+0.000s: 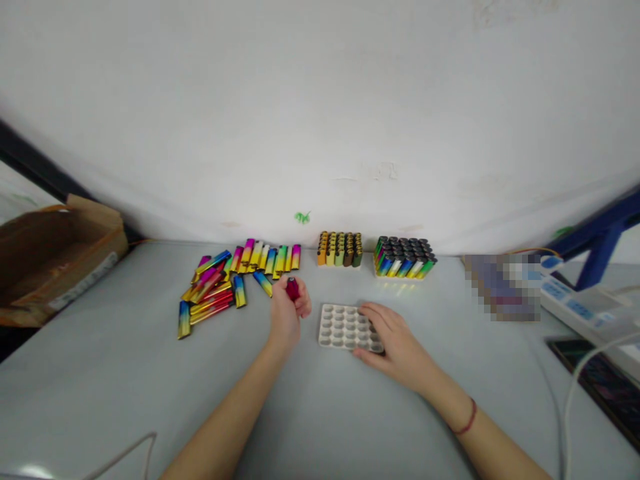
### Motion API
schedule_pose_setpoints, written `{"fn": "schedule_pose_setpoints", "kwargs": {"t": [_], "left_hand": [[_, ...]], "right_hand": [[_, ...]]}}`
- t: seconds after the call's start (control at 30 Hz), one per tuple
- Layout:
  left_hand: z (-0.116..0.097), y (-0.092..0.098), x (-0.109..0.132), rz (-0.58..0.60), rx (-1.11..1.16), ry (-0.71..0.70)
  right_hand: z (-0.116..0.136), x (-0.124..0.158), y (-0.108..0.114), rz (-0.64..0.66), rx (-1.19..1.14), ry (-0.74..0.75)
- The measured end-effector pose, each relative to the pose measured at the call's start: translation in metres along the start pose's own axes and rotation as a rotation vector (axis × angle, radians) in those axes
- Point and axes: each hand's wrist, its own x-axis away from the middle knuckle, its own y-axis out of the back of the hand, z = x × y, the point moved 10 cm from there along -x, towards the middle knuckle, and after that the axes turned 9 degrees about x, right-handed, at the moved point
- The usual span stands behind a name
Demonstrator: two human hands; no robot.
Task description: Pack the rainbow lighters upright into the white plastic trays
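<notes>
- From my screen, I see left hand (287,311) with fingers clamped around a dark red lighter (293,289).
- White tray (345,325) lies rightward, apart, long axis left-to-right.
- Right hand (394,341) is nearer, its thumb and fingers gripping tray's right end.

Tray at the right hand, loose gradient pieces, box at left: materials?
Tray: probably moulded plastic, matte; regular pockets. Loose gradient pieces: glossy, metallic-looking, bright highlights; metal or coated plastic, can't tell. Box: likely matte cardboard; brown, open flap.
</notes>
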Motion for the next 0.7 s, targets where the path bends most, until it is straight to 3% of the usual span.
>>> {"fn": "schedule_pose_setpoints", "kwargs": {"t": [0.27, 0.7], "left_hand": [[0.014, -0.001, 0.001, 0.025, -0.034, 0.092], [0.003, -0.002, 0.002, 0.018, -0.035, 0.037]], "right_hand": [[-0.001, 0.001, 0.000, 0.001, -0.006, -0.006], [-0.002, 0.002, -0.002, 0.011, -0.029, -0.011]]}}
